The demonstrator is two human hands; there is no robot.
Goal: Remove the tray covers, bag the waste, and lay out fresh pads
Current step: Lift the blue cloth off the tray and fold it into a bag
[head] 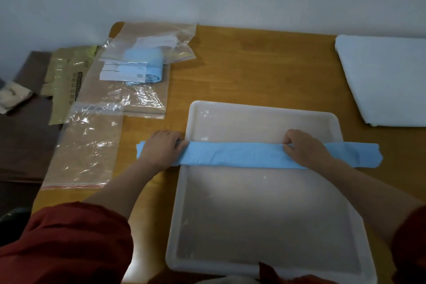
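A blue cover [235, 154] is seen folded into a long thin band. It is laid across the white tray [260, 106] from side to side, a bit nearer the tray's far edge than its near one. The tray is set at the near edge of the wooden table [253, 64]. Both ends of the band stick out past the tray's sides. The band looks soft, thin and a little crinkled, so it is judged to be very light and floppy. It could be torn if pulled hard, and it may come unfolded if let go. The best places to hold it are thought to be along its far long edge, near both ends, so the folds are kept together. The left hand [161, 148] is laid on the band just outside the tray's left side, with its fingers curled over the band's far edge. The band's far edge is pinched by the bent fingers of the right hand [304, 145], near the tray's right side. An empty clear bag [87, 145] is laid by the table's left edge. A second clear bag [147, 62], with something blue inside, is placed at the far left corner. A white folded stack [387, 80], maybe the fresh pads, is seen at the far right corner.
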